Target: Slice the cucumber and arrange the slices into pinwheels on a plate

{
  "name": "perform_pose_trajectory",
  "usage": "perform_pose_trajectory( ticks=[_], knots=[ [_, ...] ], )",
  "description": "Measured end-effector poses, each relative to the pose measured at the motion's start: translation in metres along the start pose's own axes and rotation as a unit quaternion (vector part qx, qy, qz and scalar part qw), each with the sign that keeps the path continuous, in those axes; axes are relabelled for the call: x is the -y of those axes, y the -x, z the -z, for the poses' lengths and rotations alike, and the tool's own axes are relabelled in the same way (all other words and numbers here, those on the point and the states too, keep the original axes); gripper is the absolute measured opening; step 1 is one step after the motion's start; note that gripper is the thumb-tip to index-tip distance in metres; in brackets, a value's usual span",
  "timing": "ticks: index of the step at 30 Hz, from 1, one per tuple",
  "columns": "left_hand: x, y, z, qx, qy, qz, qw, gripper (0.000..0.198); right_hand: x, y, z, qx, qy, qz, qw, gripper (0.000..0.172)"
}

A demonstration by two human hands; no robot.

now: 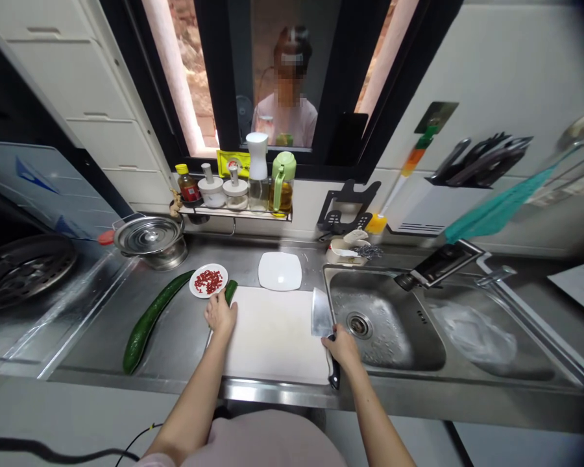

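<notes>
A white cutting board [272,334] lies on the steel counter beside the sink. My left hand [220,314] rests at the board's left edge, its fingers closed round the near end of a short green cucumber piece [230,290]. My right hand [341,348] grips the black handle of a cleaver [321,312], whose blade lies over the board's right edge. A small white plate of chopped red chilli [208,281] sits just beyond my left hand. A long whole cucumber [150,319] lies on the counter to the left.
An empty square white plate [279,270] sits behind the board. The sink [384,318] with its tap [440,263] lies right. A lidded steel pot [149,239] stands back left, and a shelf of condiment bottles [236,211] hangs under the window, which reflects a person.
</notes>
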State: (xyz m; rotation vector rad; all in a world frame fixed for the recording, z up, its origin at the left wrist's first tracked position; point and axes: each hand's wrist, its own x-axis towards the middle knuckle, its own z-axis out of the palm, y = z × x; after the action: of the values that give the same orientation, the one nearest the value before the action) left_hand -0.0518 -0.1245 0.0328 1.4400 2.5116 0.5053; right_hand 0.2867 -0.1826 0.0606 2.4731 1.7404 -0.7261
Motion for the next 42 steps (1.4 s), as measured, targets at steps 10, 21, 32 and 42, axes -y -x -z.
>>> perform_pose_trajectory(
  ticks=[10,21,32,42],
  knots=[
    [0.008,-0.008,0.000,0.016,0.004,-0.009,1.000,0.054,-0.004,-0.005,-0.007,-0.006,0.004,-0.004,1.000,0.036],
    [0.001,0.023,0.012,0.152,0.414,-0.064,0.895,0.055,-0.002,-0.003,-0.011,-0.046,-0.070,0.004,0.997,0.028],
    [0.013,0.075,0.023,0.195,0.148,-0.281,0.928,0.051,0.014,0.011,-0.015,-0.016,-0.085,0.014,0.996,0.034],
    [0.015,0.083,0.017,0.192,0.022,-0.327,0.925,0.050,0.029,0.023,-0.006,0.023,0.031,0.035,0.999,0.029]
  ],
)
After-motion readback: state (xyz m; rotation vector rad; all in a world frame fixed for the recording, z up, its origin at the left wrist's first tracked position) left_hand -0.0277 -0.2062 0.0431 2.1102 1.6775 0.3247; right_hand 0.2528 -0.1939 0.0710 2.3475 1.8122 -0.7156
